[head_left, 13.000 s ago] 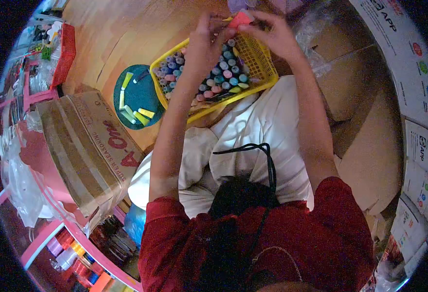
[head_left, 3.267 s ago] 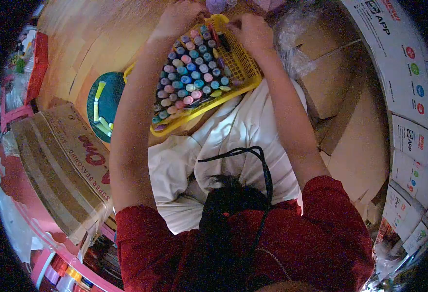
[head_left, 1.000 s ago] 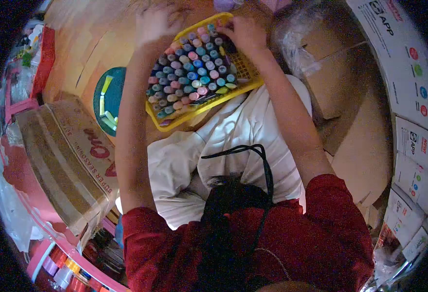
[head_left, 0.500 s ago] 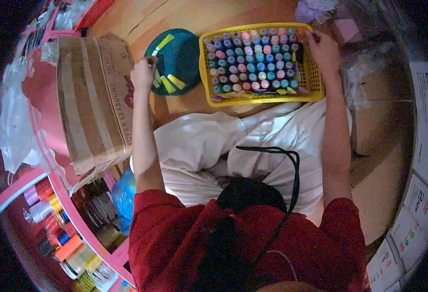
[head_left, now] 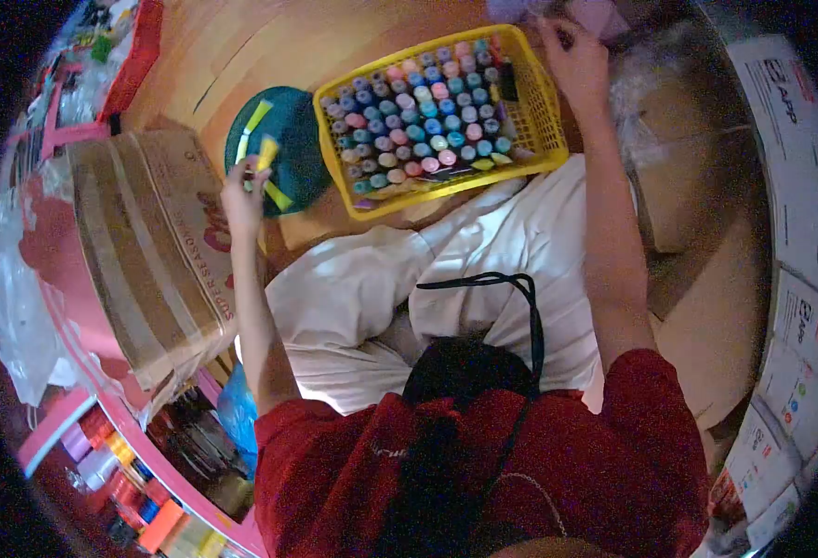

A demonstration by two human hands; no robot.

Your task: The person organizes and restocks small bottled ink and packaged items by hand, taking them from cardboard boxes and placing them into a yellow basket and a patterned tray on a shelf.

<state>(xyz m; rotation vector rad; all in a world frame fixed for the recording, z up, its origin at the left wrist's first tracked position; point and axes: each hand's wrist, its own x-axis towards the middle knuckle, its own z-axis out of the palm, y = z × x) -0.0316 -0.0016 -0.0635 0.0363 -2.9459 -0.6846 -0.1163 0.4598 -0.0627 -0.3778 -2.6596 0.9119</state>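
My left hand (head_left: 244, 193) is pinched on a yellow-green strip (head_left: 266, 152) above a dark green round mat (head_left: 302, 158). Other yellow-green strips (head_left: 259, 115) lie on the mat. Right of it, a yellow basket (head_left: 364, 213) holds several rows of bottles with pink, blue and grey tops (head_left: 432, 107). Past the basket's upper right corner is my right hand (head_left: 571, 60), fingers curled; what they hold, if anything, is too blurred to tell.
A taped cardboard box (head_left: 144, 251) stands at the left, above a pink shelf (head_left: 148, 442) with coloured spools. White printed boxes (head_left: 790, 186) line the right side. Clear plastic (head_left: 646, 112) lies near my right arm. A purple item (head_left: 604, 17) is at the top.
The view has turned and shifted. My left hand has lifted a yellow-green strip from the mat. My right hand has moved off the basket's rim towards the purple item.
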